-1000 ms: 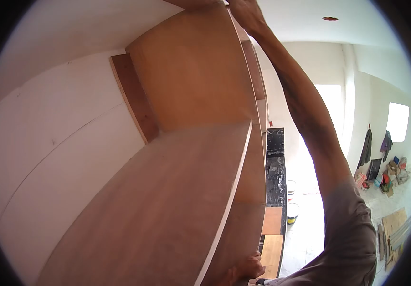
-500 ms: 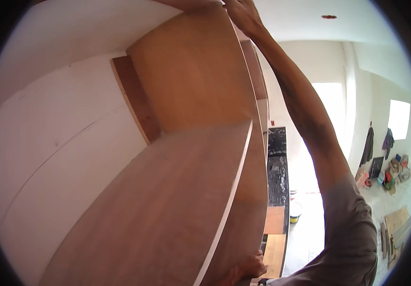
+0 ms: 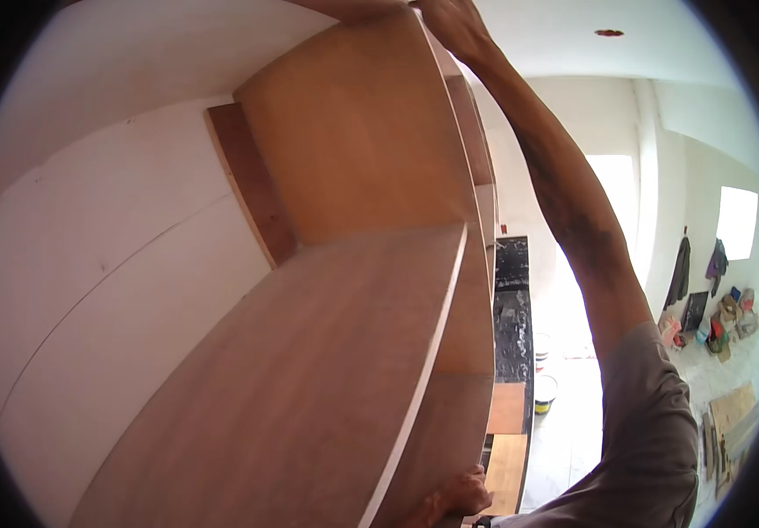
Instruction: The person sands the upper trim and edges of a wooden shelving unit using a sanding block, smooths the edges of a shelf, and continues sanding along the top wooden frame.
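A wooden cabinet carcass [image 3: 353, 141] with a tan side panel and a reddish-brown shelf [image 3: 291, 387] fills the middle, standing out from the white wall. My right hand [image 3: 450, 26] is at the top edge of the view, its fingers closed at the upper front corner of the carcass and partly cut off by the frame. Low down, my left hand [image 3: 467, 491] is wrapped at the front edge of the lower brown panel [image 3: 441, 422]. The shelf hides part of that forearm.
A brown board with a light edge [image 3: 252, 185] lies against the wall behind the carcass. To the right are a black speckled countertop [image 3: 512, 326], a paint bucket [image 3: 545, 394], hanging clothes [image 3: 681, 273], piled items [image 3: 727, 317] and loose boards [image 3: 732, 422].
My right forearm has shifted very slightly to the right. Both hands keep their places on the cabinet, which looks unmoved.
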Demonstrator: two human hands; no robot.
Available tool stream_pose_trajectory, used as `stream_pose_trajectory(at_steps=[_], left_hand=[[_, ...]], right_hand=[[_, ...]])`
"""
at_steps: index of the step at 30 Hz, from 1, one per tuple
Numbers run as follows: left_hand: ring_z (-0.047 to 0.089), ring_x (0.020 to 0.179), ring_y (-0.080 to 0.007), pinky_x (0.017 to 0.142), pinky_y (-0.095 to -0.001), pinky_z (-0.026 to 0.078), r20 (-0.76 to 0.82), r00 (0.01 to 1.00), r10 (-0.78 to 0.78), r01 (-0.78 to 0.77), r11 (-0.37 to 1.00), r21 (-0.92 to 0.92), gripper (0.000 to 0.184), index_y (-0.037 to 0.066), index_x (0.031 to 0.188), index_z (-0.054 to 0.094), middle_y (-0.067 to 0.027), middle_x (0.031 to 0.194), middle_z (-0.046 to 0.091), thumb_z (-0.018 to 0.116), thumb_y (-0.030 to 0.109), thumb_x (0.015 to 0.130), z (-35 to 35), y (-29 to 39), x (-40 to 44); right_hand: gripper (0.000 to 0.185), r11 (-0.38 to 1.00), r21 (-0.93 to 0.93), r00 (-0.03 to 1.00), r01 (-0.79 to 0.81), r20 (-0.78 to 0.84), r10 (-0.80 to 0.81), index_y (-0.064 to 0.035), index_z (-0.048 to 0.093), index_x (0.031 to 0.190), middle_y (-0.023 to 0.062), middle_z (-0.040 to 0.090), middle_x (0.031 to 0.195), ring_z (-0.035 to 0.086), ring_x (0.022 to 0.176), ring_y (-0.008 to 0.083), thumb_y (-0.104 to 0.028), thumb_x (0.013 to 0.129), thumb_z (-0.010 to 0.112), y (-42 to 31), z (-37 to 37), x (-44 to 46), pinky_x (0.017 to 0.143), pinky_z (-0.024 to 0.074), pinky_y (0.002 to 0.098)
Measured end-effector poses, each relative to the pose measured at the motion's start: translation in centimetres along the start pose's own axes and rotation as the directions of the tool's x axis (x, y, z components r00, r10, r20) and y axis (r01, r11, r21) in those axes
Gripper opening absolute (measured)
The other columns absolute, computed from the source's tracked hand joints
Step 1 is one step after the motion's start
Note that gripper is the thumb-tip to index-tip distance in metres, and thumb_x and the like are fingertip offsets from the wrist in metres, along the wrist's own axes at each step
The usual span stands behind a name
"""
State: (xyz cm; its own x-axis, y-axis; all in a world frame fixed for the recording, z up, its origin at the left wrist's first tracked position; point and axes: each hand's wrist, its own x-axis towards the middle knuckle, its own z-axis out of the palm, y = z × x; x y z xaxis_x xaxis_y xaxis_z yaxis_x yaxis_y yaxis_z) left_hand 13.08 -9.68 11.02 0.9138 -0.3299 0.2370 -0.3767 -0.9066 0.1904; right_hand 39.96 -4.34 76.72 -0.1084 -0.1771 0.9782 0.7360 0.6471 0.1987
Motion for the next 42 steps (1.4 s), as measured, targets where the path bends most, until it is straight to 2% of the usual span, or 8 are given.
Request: stream_pose_trajectory(at_steps=[5, 12, 15, 19, 24, 27, 38, 42], left_hand=[[0.063, 0.068, -0.0292, 0.094, -0.0389, 0.043, -0.057, 0.998, -0.027, 0.029, 0.999, 0.029, 0.046, 0.005, 0.056, 0.067, -0.0146, 0.060, 0.065, 0.059, 0.027, 0.096, -0.3, 0.5, -0.1], [0.064, 0.067, -0.0286, 0.095, -0.0390, 0.046, -0.063, 0.998, -0.015, 0.019, 0.998, 0.055, 0.046, 0.004, 0.056, 0.067, -0.0136, 0.060, 0.064, 0.062, 0.027, 0.095, -0.6, 0.4, 0.1], [0.062, 0.069, -0.0278, 0.093, -0.0400, 0.044, -0.035, 0.999, 0.017, -0.015, 0.998, 0.066, 0.046, 0.005, 0.057, 0.067, -0.0125, 0.060, 0.064, 0.059, 0.028, 0.097, -0.5, 0.2, -0.1], [0.063, 0.070, -0.0276, 0.093, -0.0383, 0.044, -0.032, 0.999, -0.004, 0.005, 0.999, 0.041, 0.044, 0.005, 0.057, 0.068, -0.0124, 0.061, 0.064, 0.061, 0.027, 0.095, -1.4, 0.1, -0.1], [0.066, 0.078, -0.0315, 0.098, -0.0405, 0.044, 0.049, 0.996, -0.080, 0.080, 0.997, -0.003, 0.044, 0.005, 0.060, 0.068, -0.0162, 0.067, 0.066, 0.059, 0.028, 0.096, -1.6, 0.6, 0.2], [0.065, 0.077, -0.0306, 0.098, -0.0398, 0.044, 0.030, 0.997, -0.066, 0.066, 0.998, -0.008, 0.043, 0.005, 0.060, 0.068, -0.0151, 0.067, 0.066, 0.059, 0.027, 0.096, -1.4, 0.5, 0.2], [0.064, 0.077, -0.0266, 0.099, -0.0374, 0.042, 0.046, 0.995, -0.086, 0.088, 0.995, -0.043, 0.036, 0.003, 0.059, 0.066, -0.0112, 0.063, 0.065, 0.064, 0.020, 0.090, -0.4, 0.2, 0.0], [0.063, 0.076, -0.0260, 0.098, -0.0376, 0.042, 0.016, 0.997, -0.075, 0.075, 0.996, -0.042, 0.036, 0.004, 0.058, 0.065, -0.0104, 0.062, 0.065, 0.064, 0.020, 0.090, -0.4, 0.2, -0.1]], right_hand=[[0.058, 0.970, -0.102, 0.975, -0.222, 0.007, 0.224, -0.0006, 0.059, 0.142, 0.0223, 0.061, 0.141, 0.054, 0.135, 0.0336, -0.045, 0.107, 0.047, 4.2, -1.1, -1.1, 0.115, 0.0399, 0.0418], [0.052, 0.993, -0.113, 1.000, -0.014, 0.015, 0.016, -0.0042, 0.062, 0.140, 0.0214, 0.061, 0.141, 0.054, 0.135, 0.0334, -0.041, 0.105, 0.049, 2.0, -0.8, -0.9, 0.115, 0.0410, 0.0417], [0.052, 0.939, -0.204, 0.945, -0.277, 0.118, 0.305, -0.0045, 0.063, 0.138, 0.0219, 0.064, 0.138, 0.055, 0.134, 0.0347, -0.042, 0.105, 0.048, 5.4, -2.2, -1.0, 0.115, 0.0415, 0.0417], [0.047, 0.923, -0.341, 0.939, -0.178, 0.221, 0.263, -0.0143, 0.065, 0.139, 0.0149, 0.067, 0.137, 0.065, 0.121, 0.0332, -0.036, 0.099, 0.056, 1.3, -4.1, -0.9, 0.104, 0.0502, 0.0392], [0.078, 0.750, -0.403, 0.687, -0.525, 0.320, 0.653, -0.0089, 0.045, 0.155, 0.0185, 0.063, 0.139, 0.063, 0.122, 0.0338, -0.051, 0.091, 0.059, -2.9, -4.3, 0.2, 0.091, 0.0566, 0.0457], [0.074, 0.750, -0.347, 0.651, -0.564, 0.373, 0.661, -0.0070, 0.054, 0.147, 0.0196, 0.062, 0.137, 0.061, 0.122, 0.0382, -0.049, 0.087, 0.058, -2.6, -3.7, 0.3, 0.096, 0.0552, 0.0533], [0.082, 0.788, -0.221, 0.705, -0.575, 0.354, 0.614, -0.0043, 0.045, 0.154, 0.0149, 0.063, 0.138, 0.062, 0.118, 0.0313, -0.047, 0.086, 0.061, -0.5, -1.8, 0.9, 0.087, 0.0600, 0.0449], [0.064, 0.842, -0.222, 0.823, -0.491, 0.201, 0.532, -0.0101, 0.065, 0.137, 0.0161, 0.071, 0.122, 0.065, 0.117, 0.0317, -0.043, 0.083, 0.058, -2.1, -0.9, 0.2, 0.100, 0.0515, 0.0421]])
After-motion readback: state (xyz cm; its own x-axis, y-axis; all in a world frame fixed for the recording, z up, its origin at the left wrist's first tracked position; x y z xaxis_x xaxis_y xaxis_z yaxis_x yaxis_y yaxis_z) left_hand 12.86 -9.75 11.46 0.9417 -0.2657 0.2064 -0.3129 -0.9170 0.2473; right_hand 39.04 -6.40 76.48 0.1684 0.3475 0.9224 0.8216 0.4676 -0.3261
